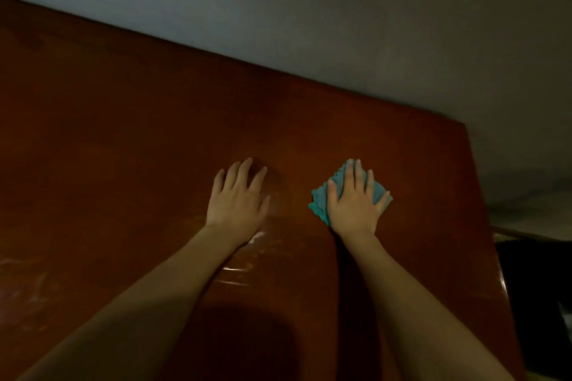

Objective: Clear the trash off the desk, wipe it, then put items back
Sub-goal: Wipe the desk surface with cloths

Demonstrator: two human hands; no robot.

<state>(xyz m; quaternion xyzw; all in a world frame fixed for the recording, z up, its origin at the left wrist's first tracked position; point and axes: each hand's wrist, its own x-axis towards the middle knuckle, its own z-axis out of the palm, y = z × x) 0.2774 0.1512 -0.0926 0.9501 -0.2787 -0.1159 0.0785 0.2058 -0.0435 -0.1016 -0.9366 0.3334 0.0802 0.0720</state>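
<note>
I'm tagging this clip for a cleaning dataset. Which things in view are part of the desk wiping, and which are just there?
Part of the job:
- teal cloth
- right hand, pressing flat on the cloth
- left hand, flat on the desk
- desk

Just there:
- wall
- dark object beside the desk

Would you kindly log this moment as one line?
stage: wiping | right hand: flat on teal cloth | left hand: flat on desk
</note>
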